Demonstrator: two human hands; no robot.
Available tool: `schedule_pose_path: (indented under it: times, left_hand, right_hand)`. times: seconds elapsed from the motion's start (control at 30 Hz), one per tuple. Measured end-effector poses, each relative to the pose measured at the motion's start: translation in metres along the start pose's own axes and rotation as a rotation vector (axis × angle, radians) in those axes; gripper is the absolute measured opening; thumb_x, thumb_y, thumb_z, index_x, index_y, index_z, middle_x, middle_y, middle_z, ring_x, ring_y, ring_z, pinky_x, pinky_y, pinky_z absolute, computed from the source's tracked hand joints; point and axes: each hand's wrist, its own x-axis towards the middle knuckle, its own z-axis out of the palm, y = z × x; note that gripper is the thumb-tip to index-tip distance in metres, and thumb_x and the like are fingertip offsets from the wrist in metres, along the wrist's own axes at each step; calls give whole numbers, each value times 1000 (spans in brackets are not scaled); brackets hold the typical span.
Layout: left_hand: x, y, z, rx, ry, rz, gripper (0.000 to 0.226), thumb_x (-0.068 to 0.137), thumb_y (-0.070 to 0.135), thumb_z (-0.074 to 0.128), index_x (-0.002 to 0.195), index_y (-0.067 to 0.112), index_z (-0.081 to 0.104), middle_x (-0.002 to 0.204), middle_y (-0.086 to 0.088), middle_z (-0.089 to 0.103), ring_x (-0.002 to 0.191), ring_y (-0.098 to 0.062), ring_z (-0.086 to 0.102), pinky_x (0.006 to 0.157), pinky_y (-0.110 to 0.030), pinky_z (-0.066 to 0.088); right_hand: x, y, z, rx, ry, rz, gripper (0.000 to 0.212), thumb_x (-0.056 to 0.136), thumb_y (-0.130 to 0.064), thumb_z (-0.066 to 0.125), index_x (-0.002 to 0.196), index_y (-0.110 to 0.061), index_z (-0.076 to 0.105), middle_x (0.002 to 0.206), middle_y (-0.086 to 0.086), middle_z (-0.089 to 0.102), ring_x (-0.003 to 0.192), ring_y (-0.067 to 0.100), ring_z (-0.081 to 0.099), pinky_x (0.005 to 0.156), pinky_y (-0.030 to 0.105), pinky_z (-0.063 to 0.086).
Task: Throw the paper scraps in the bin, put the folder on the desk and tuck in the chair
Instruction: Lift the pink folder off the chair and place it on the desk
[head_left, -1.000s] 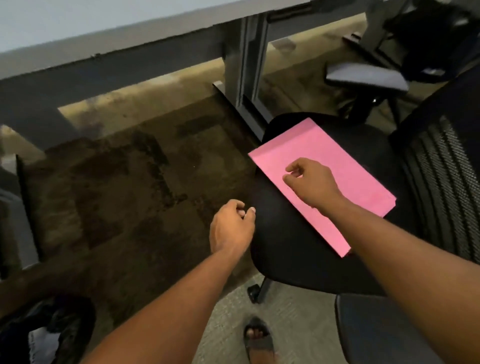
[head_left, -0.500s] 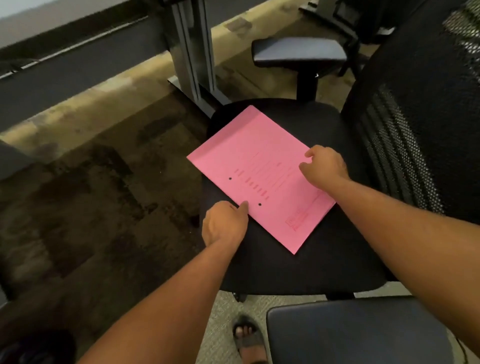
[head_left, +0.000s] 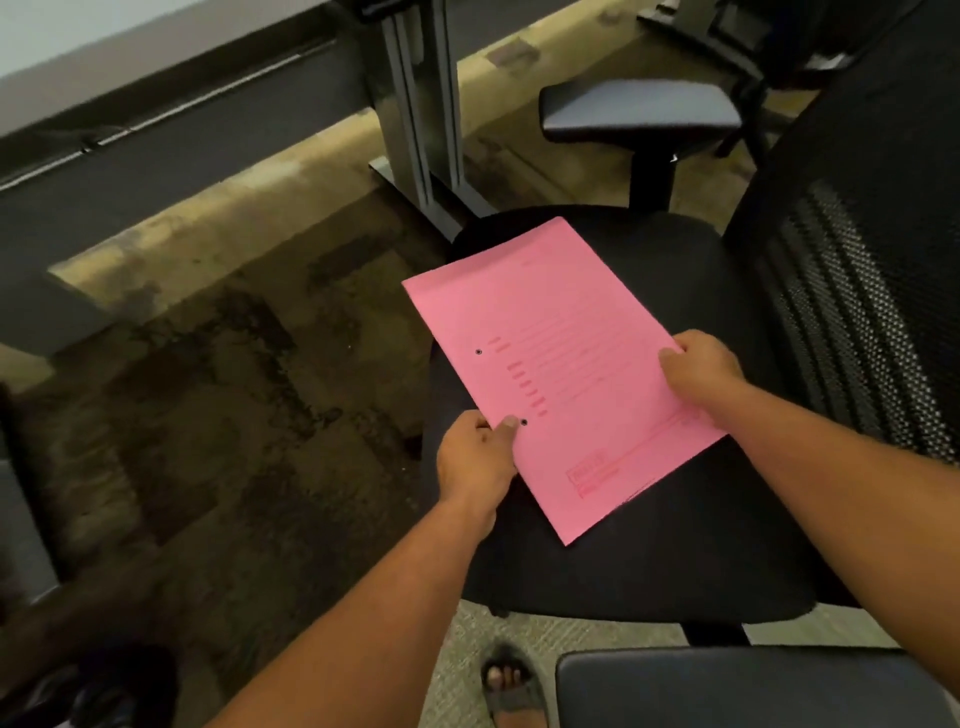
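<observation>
A pink folder (head_left: 550, 358) lies on the black seat of an office chair (head_left: 649, 561), with printed lines and two small holes along its left edge. My left hand (head_left: 475, 462) pinches the folder's near left edge, thumb on top by the lower hole. My right hand (head_left: 701, 366) grips the folder's right edge, fingers curled over it. The chair's mesh back (head_left: 852, 291) stands at the right. The desk top is out of view; only its grey leg (head_left: 421, 114) shows. No paper scraps are visible.
Two padded armrests flank the seat, one at the far side (head_left: 639, 111) and one at the near bottom right (head_left: 727, 686). Dark patterned carpet (head_left: 208, 405) spreads to the left. My sandalled foot (head_left: 511, 686) is below the seat. A dark bag-like shape (head_left: 93, 691) sits bottom left.
Both hands have closed onto the folder's edges: the left moved up to its left edge, the right shifted to its right edge. The view has come closer over the chair.
</observation>
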Motion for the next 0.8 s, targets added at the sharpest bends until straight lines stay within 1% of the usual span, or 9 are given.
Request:
schedule_pose_path:
  times: [0.07,0.13,0.23,0.4,0.47,0.53,0.63,0.7,0.8]
  left_hand:
    - [-1,4,-7,-7,9,35,8,94,27,61,88,21,60,91,3,72,85,-14,69,77,-43,60]
    - [-3,9,-16,-1,21,74,9,94,27,61,87,21,60,91,2,72,85,-15,69,77,-43,60]
    - [-12,22,-37,16,37,123,8,93,28,62,87,23,61,89,3,73,84,-15,71,75,-43,61]
    - [-40,71,-77,30,54,218,7,93,29,63,89,23,63,88,3,75,82,-15,72,74,-45,61]
    - [-51,93,-93,56,63,259,6,93,31,62,91,26,63,88,6,74,81,-11,72,73,-42,61]
    - [-63,118,-112,79,88,308,6,92,34,62,92,28,62,88,9,74,79,-7,72,70,-38,62]
    - [-85,160,-142,112,131,372,5,92,37,62,89,32,62,85,12,74,74,-1,71,64,-31,61]
    - [-98,184,-161,140,171,404,5,91,39,62,89,35,60,85,13,73,73,0,70,62,-28,60]
    - [-118,214,-191,181,238,442,5,91,41,61,90,37,59,88,13,71,76,-3,70,67,-30,60]
  right_hand:
    - [-6,1,-2,78,-5,-18,19,93,-23,47,105,-16,58,102,7,62,84,24,57,70,39,48]
    - [-15,-2,-3,140,-8,-26,12,92,-25,46,98,-22,56,96,2,61,81,21,58,70,42,51]
    - [-33,-15,-12,246,-8,-33,9,91,-29,45,91,-31,53,91,-4,61,80,19,61,67,42,53]
    - [-68,-55,-48,404,-9,-106,13,91,-26,42,94,-28,54,90,-2,61,79,19,60,59,33,46]
    - [-80,-74,-62,452,-8,-158,12,94,-24,42,93,-27,53,91,-1,61,81,19,59,60,33,46]
    - [-94,-98,-81,491,7,-213,12,95,-23,42,97,-26,53,92,-2,60,82,17,59,60,33,46]
    - [-112,-138,-110,531,24,-286,12,96,-23,41,100,-23,53,92,-1,60,80,14,58,57,31,43]
    - [-123,-164,-125,544,14,-318,13,98,-26,41,101,-24,53,93,-1,59,81,15,58,59,32,44]
    - [-140,-202,-144,565,-3,-370,14,98,-29,40,103,-26,52,94,-1,59,83,17,59,66,37,50]
